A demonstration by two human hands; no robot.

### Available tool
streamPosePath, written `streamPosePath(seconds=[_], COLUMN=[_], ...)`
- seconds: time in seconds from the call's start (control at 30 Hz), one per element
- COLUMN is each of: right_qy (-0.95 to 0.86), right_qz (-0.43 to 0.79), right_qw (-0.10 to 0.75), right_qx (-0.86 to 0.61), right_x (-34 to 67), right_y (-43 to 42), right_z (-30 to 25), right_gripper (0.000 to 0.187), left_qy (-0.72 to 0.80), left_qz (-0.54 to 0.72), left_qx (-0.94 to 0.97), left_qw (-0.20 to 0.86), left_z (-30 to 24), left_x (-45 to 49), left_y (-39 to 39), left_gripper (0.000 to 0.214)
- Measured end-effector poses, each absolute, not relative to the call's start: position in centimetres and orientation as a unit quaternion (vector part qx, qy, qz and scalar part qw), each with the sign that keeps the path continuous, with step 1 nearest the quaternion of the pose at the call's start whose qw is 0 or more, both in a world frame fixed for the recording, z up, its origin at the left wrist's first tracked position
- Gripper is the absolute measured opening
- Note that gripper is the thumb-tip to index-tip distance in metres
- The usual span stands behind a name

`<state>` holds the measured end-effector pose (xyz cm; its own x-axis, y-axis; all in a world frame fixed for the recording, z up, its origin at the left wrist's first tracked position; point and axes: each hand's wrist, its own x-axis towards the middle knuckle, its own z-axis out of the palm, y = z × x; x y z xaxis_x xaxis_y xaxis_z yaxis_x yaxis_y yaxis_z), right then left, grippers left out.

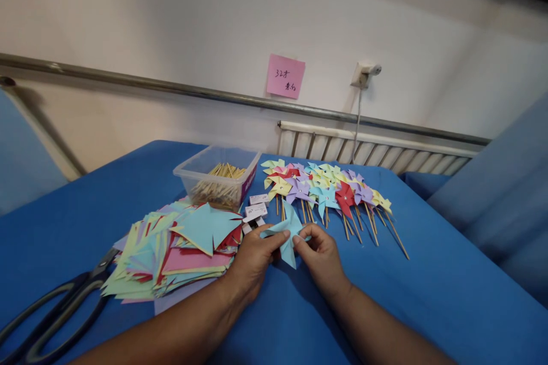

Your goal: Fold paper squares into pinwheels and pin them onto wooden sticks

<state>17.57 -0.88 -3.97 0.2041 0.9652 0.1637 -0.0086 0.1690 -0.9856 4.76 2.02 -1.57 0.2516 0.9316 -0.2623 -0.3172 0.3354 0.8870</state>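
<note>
A light blue paper pinwheel (292, 222) is held up between my two hands above the blue table, its blades folded toward the middle. My left hand (257, 251) pinches it from the left, the thumb lying near its centre. From the other side my right hand (322, 254) grips it, thumb and forefinger pressed together at the right blade. No stick shows on this pinwheel. Just behind my left hand stand small white boxes (256, 211). To the left lies a pile of cut coloured paper (171, 251), with a light blue sheet (209, 227) slit at its corners on top.
A clear plastic box (184, 174) of thin wooden sticks (226, 171) stands behind the paper. Finished pinwheels on sticks (327, 197) lie in rows at the back right. Large scissors (81, 291) rest at the left. A radiator (325, 145) lines the wall beyond the table (428, 296).
</note>
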Motion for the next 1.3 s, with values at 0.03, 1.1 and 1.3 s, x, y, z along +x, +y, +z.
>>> streamPosePath(seconds=[0.03, 1.1, 1.3], right_qy=[-0.483, -0.373, -0.396], right_qz=[0.406, 0.444, 0.528], right_qw=[0.592, 0.690, 0.639], right_qx=[-0.501, -0.434, -0.395], right_x=[17.6, 17.0, 16.6], right_y=[-0.9, -0.5, -0.4], right_z=[-4.0, -3.9, -3.7], right_gripper=[0.017, 0.058, 0.036], left_qy=[0.418, 0.380, 0.395], left_qz=[0.445, 0.482, 0.485], left_qx=[0.370, 0.366, 0.369], left_qw=[0.700, 0.700, 0.687], left_z=[-1.7, -1.2, -1.4], left_x=[4.7, 4.7, 4.7], left_y=[2.1, 1.9, 1.8], left_gripper=[0.029, 0.029, 0.031])
